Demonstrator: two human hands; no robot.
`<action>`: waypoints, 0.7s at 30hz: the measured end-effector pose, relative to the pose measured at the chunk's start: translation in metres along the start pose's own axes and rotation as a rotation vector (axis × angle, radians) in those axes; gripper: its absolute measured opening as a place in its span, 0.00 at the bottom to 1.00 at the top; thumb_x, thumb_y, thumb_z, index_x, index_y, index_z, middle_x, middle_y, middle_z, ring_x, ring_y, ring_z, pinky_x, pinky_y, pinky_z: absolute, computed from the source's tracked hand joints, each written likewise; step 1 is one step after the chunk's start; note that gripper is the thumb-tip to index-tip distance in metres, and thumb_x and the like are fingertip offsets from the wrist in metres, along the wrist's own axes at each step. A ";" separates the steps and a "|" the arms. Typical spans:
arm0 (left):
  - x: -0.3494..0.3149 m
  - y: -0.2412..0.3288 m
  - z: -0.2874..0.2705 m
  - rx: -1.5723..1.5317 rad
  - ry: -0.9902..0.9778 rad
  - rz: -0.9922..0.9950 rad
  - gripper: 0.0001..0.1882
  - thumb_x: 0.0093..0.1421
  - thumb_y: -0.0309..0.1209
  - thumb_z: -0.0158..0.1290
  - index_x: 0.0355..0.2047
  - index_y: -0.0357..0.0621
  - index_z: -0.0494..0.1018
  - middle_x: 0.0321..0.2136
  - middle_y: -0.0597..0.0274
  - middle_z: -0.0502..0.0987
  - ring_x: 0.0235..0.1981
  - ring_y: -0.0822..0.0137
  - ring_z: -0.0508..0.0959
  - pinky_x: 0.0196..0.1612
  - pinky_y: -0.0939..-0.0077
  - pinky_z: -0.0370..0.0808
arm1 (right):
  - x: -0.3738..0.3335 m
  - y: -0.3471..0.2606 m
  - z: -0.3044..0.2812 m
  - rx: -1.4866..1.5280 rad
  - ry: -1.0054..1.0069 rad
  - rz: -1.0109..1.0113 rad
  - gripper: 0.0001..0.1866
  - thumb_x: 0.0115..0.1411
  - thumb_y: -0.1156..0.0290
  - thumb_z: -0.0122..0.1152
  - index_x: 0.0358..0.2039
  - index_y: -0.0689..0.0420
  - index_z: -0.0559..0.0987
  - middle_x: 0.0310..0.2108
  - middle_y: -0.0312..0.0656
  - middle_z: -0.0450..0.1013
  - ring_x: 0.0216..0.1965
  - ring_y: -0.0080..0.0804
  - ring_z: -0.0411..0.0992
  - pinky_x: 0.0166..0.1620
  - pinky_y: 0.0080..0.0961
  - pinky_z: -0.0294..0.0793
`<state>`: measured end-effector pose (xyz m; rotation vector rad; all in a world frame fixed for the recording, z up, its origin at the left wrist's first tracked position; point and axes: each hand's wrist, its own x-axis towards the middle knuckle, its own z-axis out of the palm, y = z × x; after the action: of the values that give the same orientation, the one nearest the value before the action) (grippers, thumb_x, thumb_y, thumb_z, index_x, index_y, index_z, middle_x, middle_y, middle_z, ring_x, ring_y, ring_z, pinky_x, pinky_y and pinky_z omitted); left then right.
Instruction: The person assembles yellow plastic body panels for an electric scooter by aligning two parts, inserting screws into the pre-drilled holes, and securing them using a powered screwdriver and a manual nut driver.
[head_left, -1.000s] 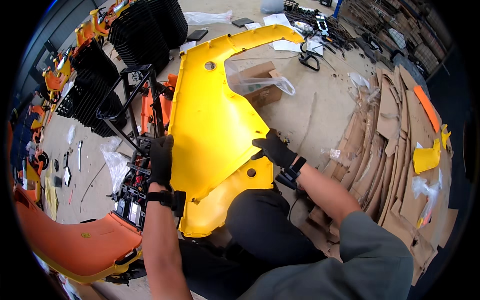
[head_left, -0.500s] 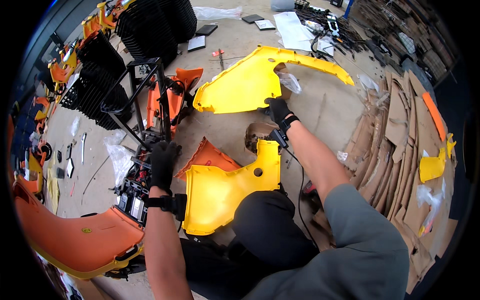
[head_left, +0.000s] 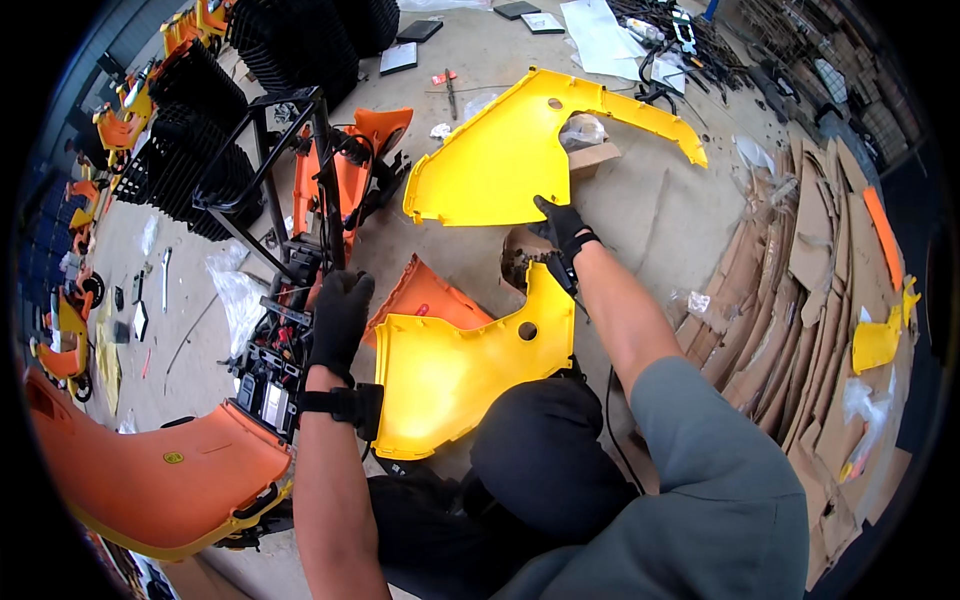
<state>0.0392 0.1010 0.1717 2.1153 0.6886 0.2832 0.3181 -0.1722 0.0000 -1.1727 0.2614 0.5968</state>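
My right hand [head_left: 562, 222], in a black glove, pinches the lower right edge of a large yellow plastic panel [head_left: 490, 165]. The panel is held above the floor, its long narrow arm curving off to the right. My left hand [head_left: 342, 312], also gloved, is closed beside the base of a black metal frame [head_left: 325, 180]; whatever its curled fingers hold, if anything, is hidden. A second yellow panel [head_left: 450, 370], with a round hole, lies close to my knees. Behind it an orange panel [head_left: 425, 295] is partly covered.
Left of me is an orange vehicle body part [head_left: 170, 460] with exposed wiring [head_left: 265, 370]. Flattened cardboard [head_left: 770, 330] is piled at right. Black stacked crates [head_left: 290, 50] stand far left. A small cardboard box [head_left: 590, 157] sits behind the held panel; a wrench [head_left: 165, 280] lies leftward.
The view has shifted slightly. My left hand has moved a little right, away from the metal frame. My right hand still holds the yellow panel, tilted slightly differently, showing more of the box behind it.
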 end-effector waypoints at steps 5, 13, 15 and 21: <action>0.008 -0.005 -0.003 0.105 0.011 0.117 0.11 0.57 0.34 0.54 0.31 0.36 0.74 0.24 0.62 0.76 0.25 0.72 0.73 0.31 0.76 0.70 | 0.031 0.030 -0.046 0.112 -0.382 0.237 0.14 0.57 0.58 0.65 0.39 0.51 0.76 0.34 0.40 0.75 0.33 0.28 0.74 0.33 0.29 0.75; 0.043 -0.100 -0.020 0.157 -0.106 0.223 0.11 0.59 0.34 0.53 0.27 0.38 0.72 0.26 0.53 0.73 0.30 0.57 0.72 0.32 0.63 0.67 | -0.134 -0.026 -0.035 -0.972 -0.419 -0.350 0.08 0.63 0.68 0.53 0.32 0.59 0.75 0.27 0.43 0.75 0.24 0.28 0.73 0.28 0.24 0.74; 0.043 -0.098 0.004 0.212 -0.143 0.198 0.13 0.59 0.36 0.53 0.27 0.36 0.72 0.25 0.51 0.72 0.28 0.55 0.72 0.30 0.61 0.67 | -0.166 -0.055 -0.076 -0.726 -0.233 -0.174 0.09 0.63 0.67 0.54 0.32 0.60 0.75 0.27 0.45 0.76 0.22 0.28 0.74 0.25 0.25 0.74; 0.077 -0.141 0.009 0.659 -0.156 0.590 0.16 0.58 0.38 0.53 0.29 0.32 0.71 0.23 0.42 0.71 0.27 0.41 0.71 0.30 0.53 0.67 | -0.309 -0.211 -0.202 -0.873 0.481 -0.503 0.14 0.57 0.61 0.57 0.24 0.60 0.76 0.21 0.47 0.75 0.22 0.36 0.75 0.28 0.31 0.75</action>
<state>0.0545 0.2050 0.0502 2.9144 0.0304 0.2189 0.2066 -0.5049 0.2404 -2.1425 0.0916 -0.0644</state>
